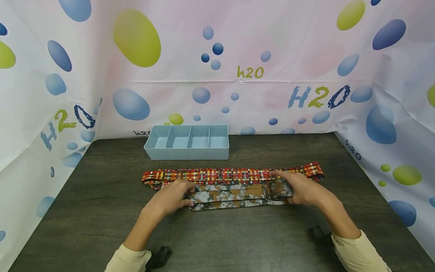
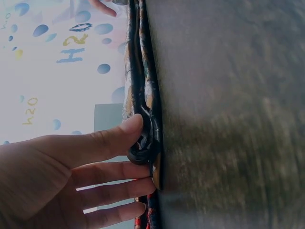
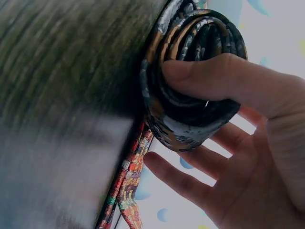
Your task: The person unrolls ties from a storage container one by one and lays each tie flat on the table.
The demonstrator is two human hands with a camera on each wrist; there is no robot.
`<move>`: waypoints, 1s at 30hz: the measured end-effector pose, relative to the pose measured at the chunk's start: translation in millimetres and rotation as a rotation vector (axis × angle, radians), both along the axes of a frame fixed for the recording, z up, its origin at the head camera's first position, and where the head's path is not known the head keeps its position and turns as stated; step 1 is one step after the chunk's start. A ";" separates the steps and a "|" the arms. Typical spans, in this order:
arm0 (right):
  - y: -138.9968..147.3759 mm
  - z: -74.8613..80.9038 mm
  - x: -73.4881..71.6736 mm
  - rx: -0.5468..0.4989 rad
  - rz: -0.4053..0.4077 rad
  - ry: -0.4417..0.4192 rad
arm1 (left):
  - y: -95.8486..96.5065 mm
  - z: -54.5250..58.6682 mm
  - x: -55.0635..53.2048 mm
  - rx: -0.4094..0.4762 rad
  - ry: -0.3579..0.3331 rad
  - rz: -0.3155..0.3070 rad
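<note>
A brown, grey and white floral necktie lies folded lengthwise on the dark table, its right end wound into a thick roll. My left hand holds the folded left end, thumb on the near side and fingers on the far side. On the right, my right hand grips the roll, thumb pressed over its coiled edge and fingers round the back. Just behind, a red and yellow checked necktie lies folded in a long strip, partly overlapped by both hands in the head view.
A light blue tray with several compartments stands behind the neckties, left of centre. The dark wooden table meets a white sheet printed with blue and green spots at the back and sides.
</note>
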State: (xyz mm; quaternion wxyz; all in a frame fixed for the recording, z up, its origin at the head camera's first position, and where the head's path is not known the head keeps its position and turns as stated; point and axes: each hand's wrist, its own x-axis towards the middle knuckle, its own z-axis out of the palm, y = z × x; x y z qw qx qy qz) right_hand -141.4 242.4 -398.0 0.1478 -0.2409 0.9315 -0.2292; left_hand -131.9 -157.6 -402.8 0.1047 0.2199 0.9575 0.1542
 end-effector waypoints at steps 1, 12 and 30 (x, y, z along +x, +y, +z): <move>0.2 -0.9 -0.3 -0.001 -0.002 -0.009 | 0.2 -0.1 0.2 -0.001 0.001 0.000; -0.5 -3.7 -1.6 0.030 -0.016 -0.028 | 0.2 1.6 0.7 0.000 0.001 -0.006; 8.8 4.8 0.9 0.113 -0.068 -0.004 | 0.5 1.3 -0.1 -0.041 -0.017 0.001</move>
